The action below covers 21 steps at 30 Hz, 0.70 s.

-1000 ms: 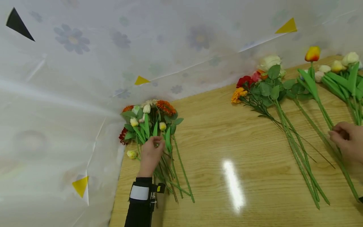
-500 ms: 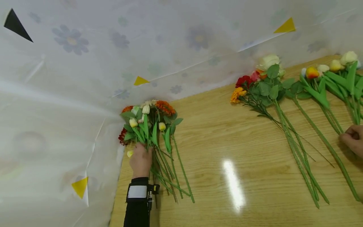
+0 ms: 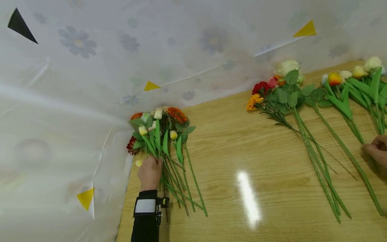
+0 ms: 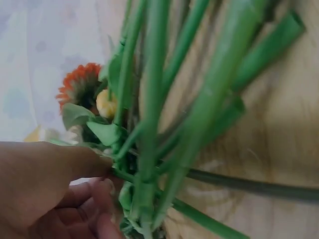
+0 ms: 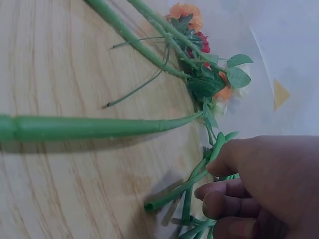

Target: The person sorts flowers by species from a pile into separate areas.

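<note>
At the left bunch of flowers, my left hand [image 3: 150,173] has its thumb and fingers round a green stem just below the tulip leaves [image 3: 157,136]. The left wrist view shows the thumb of that hand [image 4: 65,184] against the stems, beside an orange flower [image 4: 82,85]. At the right edge, my right hand [image 3: 376,151] pinches the lower stem of a red-and-yellow tulip [image 3: 334,79] lying among the other tulips. Seen from the right wrist, that hand [image 5: 259,184] has its thumb on a green stem [image 5: 174,191], with the other fingers curled below.
Between the hands, a bunch with a white rose [image 3: 288,68], red flowers [image 3: 261,87] and an orange flower [image 3: 254,102] lies on the wooden table [image 3: 223,151]. A separate long stem [image 3: 347,153] runs beside it. Patterned sheeting [image 3: 181,43] borders the table's back and left.
The red-and-yellow tulip has come down and back among the other tulips, and my right hand has shifted right. My left hand has moved left and down onto a stem, and a white tulip has shifted slightly.
</note>
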Tool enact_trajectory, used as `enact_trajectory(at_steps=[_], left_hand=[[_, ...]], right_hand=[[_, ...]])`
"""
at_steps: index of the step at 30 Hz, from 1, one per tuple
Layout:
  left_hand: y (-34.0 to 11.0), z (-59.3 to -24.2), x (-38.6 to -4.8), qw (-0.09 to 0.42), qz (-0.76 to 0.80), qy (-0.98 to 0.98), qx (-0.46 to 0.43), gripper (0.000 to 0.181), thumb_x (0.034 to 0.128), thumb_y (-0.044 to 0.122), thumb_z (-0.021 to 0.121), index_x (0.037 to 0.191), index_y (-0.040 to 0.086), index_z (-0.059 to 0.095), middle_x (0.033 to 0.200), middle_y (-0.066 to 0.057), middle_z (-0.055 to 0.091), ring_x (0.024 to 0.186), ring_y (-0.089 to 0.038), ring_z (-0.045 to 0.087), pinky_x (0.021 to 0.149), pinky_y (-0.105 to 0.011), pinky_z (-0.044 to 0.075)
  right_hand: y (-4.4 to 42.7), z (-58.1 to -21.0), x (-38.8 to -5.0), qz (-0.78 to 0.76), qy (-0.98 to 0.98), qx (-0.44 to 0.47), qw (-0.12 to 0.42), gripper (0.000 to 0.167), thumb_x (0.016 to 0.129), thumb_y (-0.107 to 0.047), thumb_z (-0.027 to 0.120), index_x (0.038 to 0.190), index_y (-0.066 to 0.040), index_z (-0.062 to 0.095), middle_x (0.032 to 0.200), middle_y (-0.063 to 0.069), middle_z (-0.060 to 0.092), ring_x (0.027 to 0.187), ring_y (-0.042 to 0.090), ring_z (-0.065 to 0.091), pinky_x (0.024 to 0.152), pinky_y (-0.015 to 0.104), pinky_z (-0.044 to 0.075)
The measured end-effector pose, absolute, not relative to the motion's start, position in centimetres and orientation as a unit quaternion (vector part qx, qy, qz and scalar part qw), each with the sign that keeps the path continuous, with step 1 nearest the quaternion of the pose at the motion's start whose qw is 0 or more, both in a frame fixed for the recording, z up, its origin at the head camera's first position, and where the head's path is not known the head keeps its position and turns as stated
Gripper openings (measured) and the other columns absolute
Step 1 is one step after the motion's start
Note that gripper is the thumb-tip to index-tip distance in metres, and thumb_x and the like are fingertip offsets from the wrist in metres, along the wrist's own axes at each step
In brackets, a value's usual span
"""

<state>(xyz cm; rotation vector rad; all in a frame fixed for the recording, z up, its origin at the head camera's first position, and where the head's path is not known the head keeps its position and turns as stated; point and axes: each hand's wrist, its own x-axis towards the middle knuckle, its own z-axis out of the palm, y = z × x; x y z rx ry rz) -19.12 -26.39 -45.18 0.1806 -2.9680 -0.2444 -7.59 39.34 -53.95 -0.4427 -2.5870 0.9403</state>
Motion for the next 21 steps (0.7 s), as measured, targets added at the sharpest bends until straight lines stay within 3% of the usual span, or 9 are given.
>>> enact_trajectory(at_steps=[4,5,11,14,18,21], left_hand=[[-25.8,-44.7,-19.1,0.128,-0.106,-0.986,0.016,0.020,0.0992,0.020,0.062,0.088,0.003,0.066,0.068,-0.012,0.063,0.046,-0.019,0.051,0.040,-0.030,0.036],[-25.5,-44.5,-19.1,0.136,-0.116,-0.984,0.004,0.019,0.0999,0.021,0.061,0.092,0.004,0.066,0.073,-0.012,0.065,0.049,-0.019,0.053,0.042,-0.030,0.038],[-22.2,-43.1,-19.0,0.140,-0.196,-0.968,-0.075,0.016,0.1003,0.020,0.060,0.102,0.005,0.067,0.086,-0.011,0.068,0.057,-0.017,0.055,0.049,-0.029,0.041],[-20.2,-42.7,-18.7,0.115,-0.245,-0.957,-0.105,0.013,0.0998,0.018,0.061,0.102,0.006,0.067,0.087,-0.010,0.068,0.057,-0.012,0.054,0.048,-0.025,0.040],[-17.6,-42.5,-18.2,0.053,-0.328,-0.934,-0.130,0.017,0.1007,0.020,0.060,0.107,0.006,0.067,0.091,-0.008,0.068,0.058,-0.012,0.055,0.048,-0.024,0.040],[-15.6,-42.6,-17.8,-0.012,-0.387,-0.910,-0.148,0.022,0.1017,0.024,0.059,0.112,0.006,0.066,0.098,-0.007,0.068,0.068,-0.020,0.064,0.054,-0.023,0.045]], right_hand=[[38.7,-53.3,-7.6,0.336,-0.907,-0.141,0.211,0.030,0.094,-0.011,0.050,0.074,0.011,0.053,0.051,-0.021,0.035,0.044,-0.003,0.030,0.041,0.019,0.026],[38.4,-53.0,-7.6,0.344,-0.903,-0.135,0.217,0.028,0.094,-0.010,0.050,0.072,0.007,0.053,0.050,-0.022,0.034,0.043,-0.003,0.029,0.041,0.020,0.026],[35.5,-49.5,-7.4,0.377,-0.903,-0.059,0.199,0.029,0.098,-0.007,0.047,0.072,0.003,0.054,0.046,-0.014,0.035,0.038,0.004,0.027,0.037,0.024,0.023],[33.8,-48.1,-7.3,0.310,-0.935,-0.037,0.169,0.033,0.103,-0.013,0.047,0.080,0.009,0.055,0.049,-0.007,0.036,0.039,0.006,0.027,0.039,0.025,0.024],[31.6,-46.9,-7.3,0.224,-0.968,-0.011,0.111,0.035,0.106,-0.020,0.047,0.084,0.004,0.059,0.053,-0.003,0.040,0.042,0.007,0.028,0.042,0.025,0.025],[29.7,-46.6,-7.4,0.221,-0.972,0.028,0.082,0.027,0.104,-0.018,0.052,0.087,0.000,0.063,0.057,-0.006,0.042,0.045,0.003,0.029,0.045,0.024,0.026]])
